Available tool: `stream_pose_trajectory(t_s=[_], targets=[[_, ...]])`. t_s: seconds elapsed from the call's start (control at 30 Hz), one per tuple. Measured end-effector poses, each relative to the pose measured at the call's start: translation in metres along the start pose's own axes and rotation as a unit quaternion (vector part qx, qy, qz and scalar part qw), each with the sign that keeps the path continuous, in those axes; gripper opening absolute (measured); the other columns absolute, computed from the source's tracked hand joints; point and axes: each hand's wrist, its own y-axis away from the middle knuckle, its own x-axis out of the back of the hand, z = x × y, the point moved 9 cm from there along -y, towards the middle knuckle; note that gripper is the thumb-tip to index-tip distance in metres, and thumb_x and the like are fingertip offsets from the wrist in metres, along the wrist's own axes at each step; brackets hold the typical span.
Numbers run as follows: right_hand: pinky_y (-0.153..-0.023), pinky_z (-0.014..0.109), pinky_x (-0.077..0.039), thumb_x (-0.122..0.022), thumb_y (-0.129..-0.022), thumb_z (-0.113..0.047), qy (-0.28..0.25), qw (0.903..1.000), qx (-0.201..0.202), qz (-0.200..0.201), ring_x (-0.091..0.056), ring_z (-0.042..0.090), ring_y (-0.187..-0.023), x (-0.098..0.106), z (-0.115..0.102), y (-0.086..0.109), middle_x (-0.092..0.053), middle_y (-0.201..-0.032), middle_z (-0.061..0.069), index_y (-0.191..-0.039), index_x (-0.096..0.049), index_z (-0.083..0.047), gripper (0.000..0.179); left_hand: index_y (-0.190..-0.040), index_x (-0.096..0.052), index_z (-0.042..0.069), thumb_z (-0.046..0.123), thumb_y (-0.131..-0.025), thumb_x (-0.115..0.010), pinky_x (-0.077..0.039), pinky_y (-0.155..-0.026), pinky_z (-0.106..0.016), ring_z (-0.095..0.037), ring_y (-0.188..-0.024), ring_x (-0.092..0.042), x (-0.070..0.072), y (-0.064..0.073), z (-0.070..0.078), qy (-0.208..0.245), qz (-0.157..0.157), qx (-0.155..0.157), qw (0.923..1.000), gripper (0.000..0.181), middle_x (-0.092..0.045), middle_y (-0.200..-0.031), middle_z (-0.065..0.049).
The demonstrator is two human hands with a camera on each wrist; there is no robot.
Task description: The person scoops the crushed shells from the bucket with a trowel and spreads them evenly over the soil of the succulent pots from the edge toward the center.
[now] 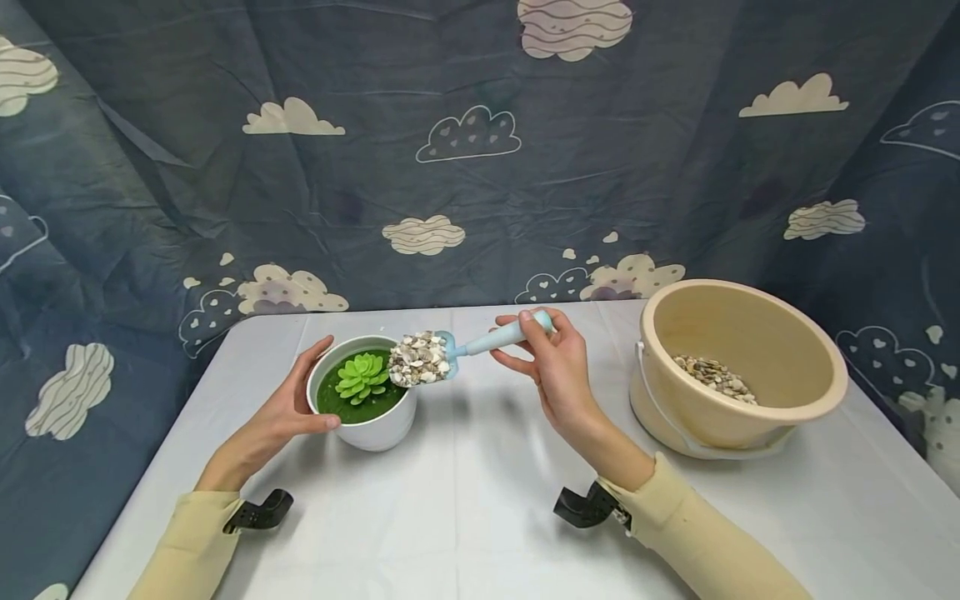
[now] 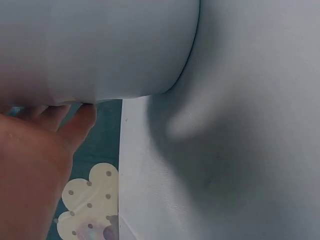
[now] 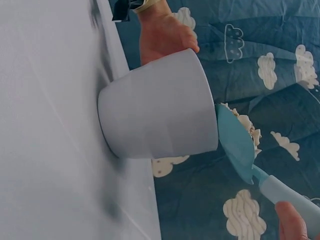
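Observation:
A white flower pot (image 1: pixel 378 432) stands on the table, with a green succulent (image 1: pixel 362 379) on a mossy green surface inside. My left hand (image 1: pixel 281 412) holds the pot from the left, thumb at the near side and fingers at the far side. From the right, my right hand (image 1: pixel 558 367) grips a light blue garden trowel (image 1: pixel 495 340) by its handle. The trowel's blade is heaped with small pebbles (image 1: pixel 418 358) and reaches over the pot's right rim. In the right wrist view the blade (image 3: pixel 235 142) is tilted beside the rim, apparently touching it.
At the right stands a beige bucket (image 1: pixel 660 408), its handle hanging down, with more pebbles (image 1: pixel 716 379) inside. White cloth covers the table (image 1: pixel 450 517). A dark cloud-patterned curtain (image 1: pixel 480 200) hangs behind it. Each wrist wears a black camera.

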Motion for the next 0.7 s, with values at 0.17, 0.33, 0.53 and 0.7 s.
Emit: stream_pose_trajectory(t_s=[0.17, 0.33, 0.53, 0.7], targets=[[-0.080, 0.047, -0.056, -0.056, -0.101, -0.013, 0.011, 0.9998, 0.012, -0.009, -0.067, 0.033, -0.103, -0.0036, -0.0024, -0.0006, -0.066, -0.110, 0.020, -0.110, -0.048, -0.001, 0.016, -0.157, -0.017, 0.023, -0.001, -0.080, -0.073, -0.044, -0.099, -0.025, -0.023, -0.130, -0.037, -0.0004, 0.0011, -0.0028, -0.003, -0.002, 0.018, 0.9998, 0.098, -0.022, -0.152, -0.013], [-0.080, 0.047, -0.056, -0.057, -0.101, -0.014, 0.014, 0.9996, 0.017, -0.016, -0.065, 0.035, -0.107, -0.0057, -0.0038, -0.0022, -0.066, -0.110, 0.019, -0.115, -0.052, -0.001, 0.020, -0.157, -0.017, 0.026, 0.002, -0.081, -0.074, -0.044, -0.097, -0.025, -0.024, -0.130, -0.037, 0.0000, 0.0019, -0.0032, -0.027, 0.003, 0.023, 0.9993, 0.098, -0.023, -0.153, -0.011], [-0.081, 0.047, -0.056, -0.058, -0.101, -0.016, 0.020, 0.9994, 0.018, -0.024, -0.064, 0.036, -0.107, -0.0084, -0.0033, -0.0053, -0.066, -0.109, 0.018, -0.112, -0.052, 0.002, 0.022, -0.157, -0.019, 0.027, 0.004, -0.080, -0.076, -0.044, -0.096, -0.024, -0.026, -0.130, -0.036, 0.0006, 0.0026, -0.0024, -0.051, 0.022, 0.022, 0.9982, 0.099, -0.023, -0.154, -0.012], [-0.081, 0.046, -0.056, -0.057, -0.101, -0.015, 0.026, 0.9992, 0.020, -0.025, -0.066, 0.031, -0.103, -0.0090, -0.0037, -0.0063, -0.066, -0.108, 0.018, -0.110, -0.052, 0.001, 0.019, -0.158, -0.020, 0.024, 0.005, -0.078, -0.077, -0.040, -0.098, -0.023, -0.028, -0.133, -0.033, -0.0003, 0.0049, -0.0010, -0.075, 0.051, 0.015, 0.9958, 0.100, -0.025, -0.154, -0.011]])
